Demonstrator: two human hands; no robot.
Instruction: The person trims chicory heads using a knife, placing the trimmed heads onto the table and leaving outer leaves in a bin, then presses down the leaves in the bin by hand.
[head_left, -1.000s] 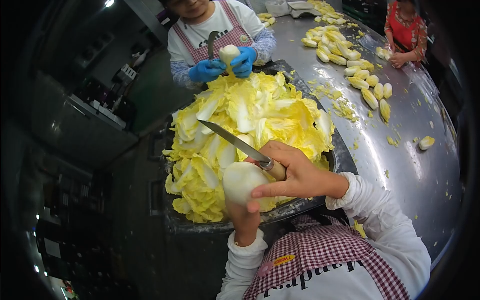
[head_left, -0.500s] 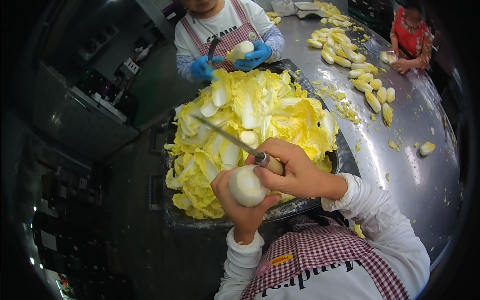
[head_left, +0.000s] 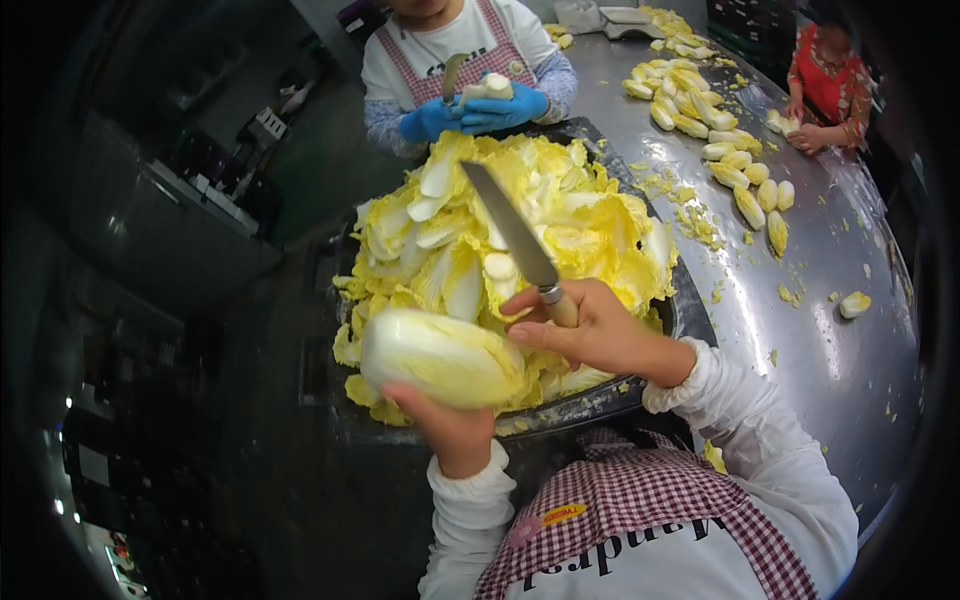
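A napa cabbage (head_left: 440,358), white at the base and yellow toward the leaves, lies sideways in my left hand (head_left: 455,425). Its far side hides most of that hand's fingers. My right hand (head_left: 590,335) grips the wooden handle of a knife (head_left: 515,230), whose long blade points up and away over the leaf pile. The fingertips of this hand are close to the cabbage's right end; I cannot tell whether they touch it. Beneath both hands, loose yellow and white cabbage leaves (head_left: 590,235) are heaped in a black tub (head_left: 690,310).
Across the tub, a co-worker's blue-gloved hands (head_left: 505,108) hold a cabbage piece and a knife. On the right, a metal table (head_left: 800,330) carries rows of trimmed cabbages (head_left: 685,95) and leaf scraps. A person in a red apron (head_left: 830,85) handles a cabbage at its far side.
My left hand has moved left and turned the cabbage from base-up to sideways. My right hand has come away from its base, and the knife blade has swung to point more upward.
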